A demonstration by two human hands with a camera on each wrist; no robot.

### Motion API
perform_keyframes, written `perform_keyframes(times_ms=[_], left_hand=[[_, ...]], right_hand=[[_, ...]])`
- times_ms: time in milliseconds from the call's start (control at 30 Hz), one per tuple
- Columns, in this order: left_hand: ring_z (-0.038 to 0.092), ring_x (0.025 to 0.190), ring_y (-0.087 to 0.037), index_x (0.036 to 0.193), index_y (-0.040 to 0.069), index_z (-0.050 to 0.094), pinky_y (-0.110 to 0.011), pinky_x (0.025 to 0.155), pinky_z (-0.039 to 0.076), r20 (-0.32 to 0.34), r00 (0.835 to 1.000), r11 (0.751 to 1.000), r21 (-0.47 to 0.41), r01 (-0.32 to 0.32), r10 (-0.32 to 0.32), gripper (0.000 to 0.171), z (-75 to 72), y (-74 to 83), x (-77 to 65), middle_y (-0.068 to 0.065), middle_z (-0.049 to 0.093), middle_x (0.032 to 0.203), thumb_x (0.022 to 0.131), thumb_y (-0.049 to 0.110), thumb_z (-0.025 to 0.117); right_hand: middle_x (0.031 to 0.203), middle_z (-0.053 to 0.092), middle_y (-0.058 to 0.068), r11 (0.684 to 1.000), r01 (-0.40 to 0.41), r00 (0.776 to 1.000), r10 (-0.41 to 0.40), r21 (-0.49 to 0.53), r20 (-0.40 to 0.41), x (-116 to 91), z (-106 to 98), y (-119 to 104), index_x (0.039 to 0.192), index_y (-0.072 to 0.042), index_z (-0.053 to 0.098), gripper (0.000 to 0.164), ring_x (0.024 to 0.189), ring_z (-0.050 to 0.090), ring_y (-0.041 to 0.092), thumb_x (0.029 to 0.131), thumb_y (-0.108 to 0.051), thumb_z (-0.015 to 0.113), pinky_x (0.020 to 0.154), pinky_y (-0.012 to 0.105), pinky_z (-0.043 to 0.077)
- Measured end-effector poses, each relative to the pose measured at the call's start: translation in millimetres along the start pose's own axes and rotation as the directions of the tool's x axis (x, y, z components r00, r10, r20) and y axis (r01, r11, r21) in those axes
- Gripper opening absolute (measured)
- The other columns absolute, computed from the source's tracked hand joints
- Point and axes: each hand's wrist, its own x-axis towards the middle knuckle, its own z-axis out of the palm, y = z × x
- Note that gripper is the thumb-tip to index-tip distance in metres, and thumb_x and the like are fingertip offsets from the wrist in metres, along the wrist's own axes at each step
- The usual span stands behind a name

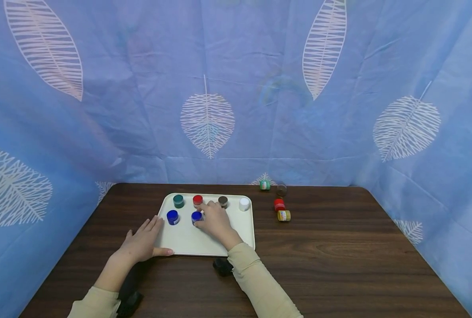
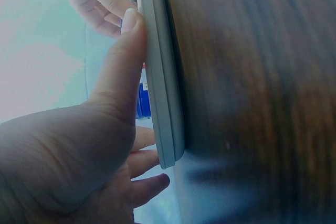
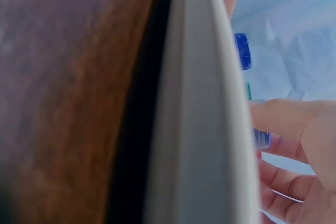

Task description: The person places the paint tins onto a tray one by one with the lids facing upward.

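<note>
A white tray [image 1: 184,243] holds small lidded paint jars. My right hand [image 1: 217,222] reaches over it and pinches a blue paint jar [image 1: 196,216] between thumb and fingers; in the right wrist view the tray's rim partly hides that jar. Left of it stands another blue jar [image 1: 172,217]. Along the tray's far side are a green jar [image 1: 178,201], a red jar [image 1: 198,200], a dark brown jar [image 1: 223,201] and a white jar [image 1: 244,203]. At the tray's near left corner rests my left hand [image 1: 140,242], fingers extended and thumb along the front rim.
Right of the tray, on the dark wooden table [image 1: 331,247], are a green jar [image 1: 265,185], a dark, clear-looking jar [image 1: 281,190], a red jar [image 1: 279,204] and a yellow jar [image 1: 284,215] on its side. A blue leaf-patterned cloth [image 1: 251,128] hangs behind the table.
</note>
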Motion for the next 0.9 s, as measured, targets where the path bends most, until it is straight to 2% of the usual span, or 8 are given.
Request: perform_keyframes(times_ms=[100, 300, 700, 900], left_hand=[[0.024, 0.143, -0.051, 0.150, -0.001, 0.031, -0.081, 0.102, 0.019, -0.002, 1.000, 1.000, 0.000, -0.003, 0.003, 0.118, -0.3, 0.5, -0.1, -0.030, 0.025, 0.156, 0.068, 0.076, 0.066], [0.024, 0.143, -0.051, 0.150, -0.002, 0.030, -0.081, 0.102, 0.018, -0.004, 1.000, 1.000, -0.007, 0.001, -0.002, 0.119, -0.6, 0.3, -2.2, -0.030, 0.025, 0.156, 0.068, 0.075, 0.067], [0.025, 0.142, -0.052, 0.150, -0.002, 0.031, -0.082, 0.101, 0.019, -0.008, 1.000, 1.000, -0.008, -0.006, 0.006, 0.118, 0.5, -0.1, -3.7, -0.030, 0.026, 0.156, 0.067, 0.075, 0.067], [0.025, 0.142, -0.052, 0.149, -0.002, 0.031, -0.081, 0.101, 0.019, -0.014, 1.000, 1.000, -0.010, -0.011, 0.011, 0.117, -2.5, 2.2, -3.6, -0.031, 0.026, 0.155, 0.068, 0.074, 0.068]], right_hand=[[0.096, 0.062, 0.001, 1.000, -0.005, 1.000, 0.005, 0.004, 0.008, -1, -2, 2, 0.118, -0.022, 0.068, 0.041, 0.087, 0.054, 0.016, 0.081, -0.039, 0.077, 0.069, 0.029, 0.046], [0.096, 0.061, 0.002, 0.996, -0.022, 1.000, 0.023, 0.081, -0.008, -5, -4, 5, 0.126, -0.023, 0.064, 0.050, 0.089, 0.054, 0.017, 0.080, -0.035, 0.078, 0.071, 0.031, 0.046], [0.093, 0.064, 0.003, 0.987, 0.012, 0.991, 0.010, 0.158, -0.137, -18, -12, 30, 0.105, -0.016, 0.070, 0.027, 0.084, 0.057, 0.017, 0.083, -0.030, 0.077, 0.069, 0.028, 0.046], [0.093, 0.066, 0.004, 0.975, 0.033, 0.978, 0.014, 0.218, -0.209, -24, -21, 47, 0.101, -0.013, 0.071, 0.021, 0.088, 0.059, 0.019, 0.084, -0.024, 0.077, 0.078, 0.035, 0.050]])
